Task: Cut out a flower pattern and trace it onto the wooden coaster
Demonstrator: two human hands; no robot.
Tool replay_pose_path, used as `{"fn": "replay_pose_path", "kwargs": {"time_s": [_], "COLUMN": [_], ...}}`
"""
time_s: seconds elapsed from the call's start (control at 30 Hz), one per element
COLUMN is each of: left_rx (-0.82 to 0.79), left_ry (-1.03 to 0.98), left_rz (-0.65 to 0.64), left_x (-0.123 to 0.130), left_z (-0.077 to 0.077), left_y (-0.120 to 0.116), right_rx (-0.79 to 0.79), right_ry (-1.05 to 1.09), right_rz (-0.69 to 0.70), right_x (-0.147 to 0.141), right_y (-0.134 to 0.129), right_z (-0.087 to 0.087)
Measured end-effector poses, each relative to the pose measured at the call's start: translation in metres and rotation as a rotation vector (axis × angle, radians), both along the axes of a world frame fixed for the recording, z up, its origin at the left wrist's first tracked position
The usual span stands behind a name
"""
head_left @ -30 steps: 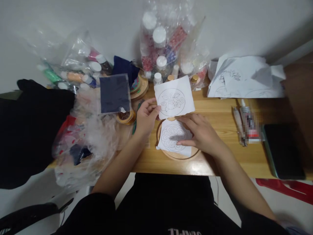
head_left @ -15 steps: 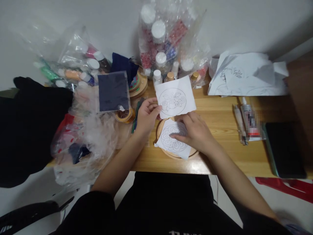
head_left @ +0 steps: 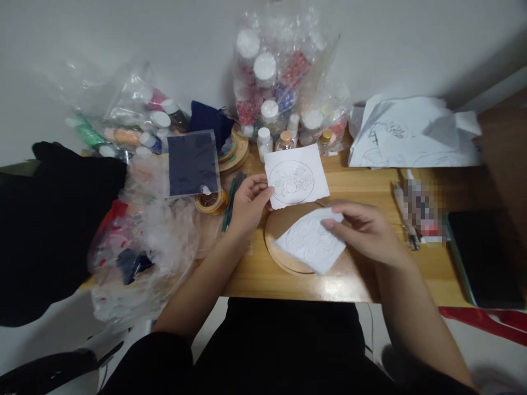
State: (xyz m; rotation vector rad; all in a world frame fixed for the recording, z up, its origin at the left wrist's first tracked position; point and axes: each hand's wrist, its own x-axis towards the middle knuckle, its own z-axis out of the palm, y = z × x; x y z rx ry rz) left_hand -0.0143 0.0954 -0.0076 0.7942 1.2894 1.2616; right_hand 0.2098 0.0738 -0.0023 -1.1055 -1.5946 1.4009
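In my left hand point(head_left: 252, 200) is a white paper with a line drawing of flowers in a circle point(head_left: 297, 178), pinched at its left edge and raised above the table. My right hand point(head_left: 366, 227) is closed on the upper right corner of a second paper with a round petal pattern point(head_left: 313, 240), tilted and slightly blurred. Below the papers lies a round embroidery hoop point(head_left: 274, 255) with brown fabric point(head_left: 288, 222) in it, partly covered by the petal paper.
Behind the hoop stand small bottles point(head_left: 264, 141) and a clear bag of bead jars point(head_left: 269, 66). To the left are a dark blue packet point(head_left: 192, 164), a spool of gold thread point(head_left: 212, 202) and plastic bags point(head_left: 164, 247). A phone point(head_left: 483, 258), a glue tube point(head_left: 422, 206) and folded papers point(head_left: 411, 137) lie right.
My right hand has moved right and lifted the petal-pattern paper partly off the hoop, uncovering the brown fabric. My left hand still holds the flower drawing in nearly the same place.
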Motion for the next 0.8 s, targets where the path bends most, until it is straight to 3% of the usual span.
{"fn": "replay_pose_path", "kwargs": {"time_s": [0.1, 0.23, 0.4, 0.53, 0.7, 0.8], "left_rx": [0.001, 0.046, 0.055, 0.072, 0.13, 0.077], "left_ry": [0.01, 0.039, 0.071, 0.106, 0.174, 0.214], "left_rz": [0.008, 0.0, -0.006, -0.016, -0.067, -0.152], "left_x": [0.0, 0.0, -0.001, -0.001, 0.0, 0.001], "left_z": [-0.001, -0.003, -0.003, -0.004, -0.004, -0.002], "left_y": [0.0, 0.001, -0.001, -0.001, -0.003, -0.005], "right_rx": [-0.1, -0.09, -0.185, -0.228, -0.344, -0.398], "right_ry": [0.039, 0.213, 0.407, 0.41, 0.283, 0.207], "right_rz": [-0.329, -0.739, -0.917, -0.87, -0.64, -0.46], "right_x": [0.007, 0.016, 0.025, 0.021, 0.01, 0.004], "right_y": [0.007, 0.024, 0.039, 0.037, 0.028, 0.022], "right_z": [0.0, 0.002, 0.005, 0.007, 0.009, 0.009]}}
